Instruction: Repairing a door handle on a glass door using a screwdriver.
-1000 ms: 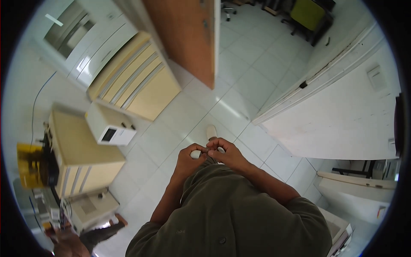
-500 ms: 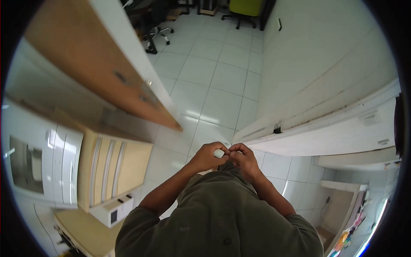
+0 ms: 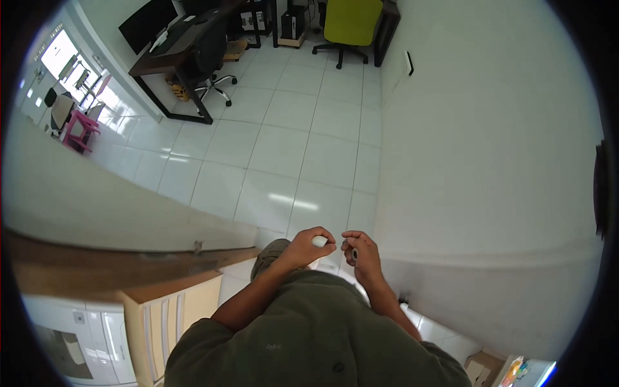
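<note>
Holding both hands out low in front of the body, close to each other but not touching. Gripping a small, rounded white object (image 3: pixel 319 241) in the curled left hand (image 3: pixel 302 251), with one end in view between thumb and fingers. Holding a small, dark, ring-ended piece (image 3: pixel 354 254) in the folded right hand (image 3: pixel 368 263), too small to identify for certain. Looks partway through handling: already in grasp on both sides, not yet set down or let go. Cannot tell how much is left. Facing a white tiled floor (image 3: pixel 271 148) ahead of the hands, with a green chair (image 3: pixel 351 22) well beyond, and a dark counter (image 3: pixel 155 63) and black chair (image 3: pixel 209 55) ahead to the left. Flanked by a pale wall (image 3: pixel 490 142) to the right of the hands, a door (image 3: pixel 97 184) to the left, and a cream drawer cabinet (image 3: pixel 203 309) behind on the left.
</note>
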Available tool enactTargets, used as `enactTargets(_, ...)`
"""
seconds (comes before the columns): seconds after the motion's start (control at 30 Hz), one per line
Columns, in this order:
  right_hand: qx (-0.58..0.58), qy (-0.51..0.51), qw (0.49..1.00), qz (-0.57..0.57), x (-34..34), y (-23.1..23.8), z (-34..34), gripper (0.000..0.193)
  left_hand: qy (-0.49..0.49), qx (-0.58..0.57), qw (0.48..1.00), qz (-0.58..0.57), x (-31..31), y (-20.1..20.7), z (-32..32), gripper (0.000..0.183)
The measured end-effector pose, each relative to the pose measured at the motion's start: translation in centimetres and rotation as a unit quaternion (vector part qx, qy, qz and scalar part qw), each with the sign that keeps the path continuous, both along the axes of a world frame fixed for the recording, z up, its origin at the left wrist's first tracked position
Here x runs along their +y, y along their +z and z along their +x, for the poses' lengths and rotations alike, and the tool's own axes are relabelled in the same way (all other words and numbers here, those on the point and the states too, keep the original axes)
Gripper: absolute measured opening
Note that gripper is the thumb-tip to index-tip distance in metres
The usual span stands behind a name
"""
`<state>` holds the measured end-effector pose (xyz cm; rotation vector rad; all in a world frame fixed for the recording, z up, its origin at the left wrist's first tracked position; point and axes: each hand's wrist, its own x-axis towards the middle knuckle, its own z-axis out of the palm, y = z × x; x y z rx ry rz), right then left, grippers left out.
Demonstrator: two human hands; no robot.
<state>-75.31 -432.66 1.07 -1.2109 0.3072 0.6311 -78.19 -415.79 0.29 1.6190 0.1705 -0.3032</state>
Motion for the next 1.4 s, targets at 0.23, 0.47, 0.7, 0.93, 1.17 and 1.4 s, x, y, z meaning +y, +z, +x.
enactTargets(0.23,-0.108,-0.172,0.975,-0.090,0.6,-0.6,11.9,0.022,0.141,0.015,0.988,-0.053,6.4,-2.3,13.1,0.012)
enactTargets(0.47,-0.125,-0.134,0.975,-0.124,6.2,-0.1,23.6,0.018,0.161,-0.009,0.987,-0.004,13.9,-1.2,23.1,0.014)
enactTargets(0.7,-0.131,0.070,0.985,-0.083,18.5,-0.6,32.0,0.015,0.171,-0.024,0.985,0.022,22.2,-0.3,29.0,0.015)
enactTargets(0.93,-0.052,0.214,0.974,-0.051,31.6,-3.8,38.1,0.010,0.343,0.043,0.936,0.060,33.9,-2.2,28.1,0.017)
enactTargets(1.17,-0.072,0.364,0.928,-0.035,48.1,-5.5,47.6,0.004,0.511,0.100,0.844,0.130,44.3,-4.1,26.0,0.018)
enactTargets(1.4,-0.217,0.585,0.781,0.002,69.9,-1.4,50.7,0.003,0.678,0.161,0.705,0.129,51.0,-0.7,23.4,0.019)
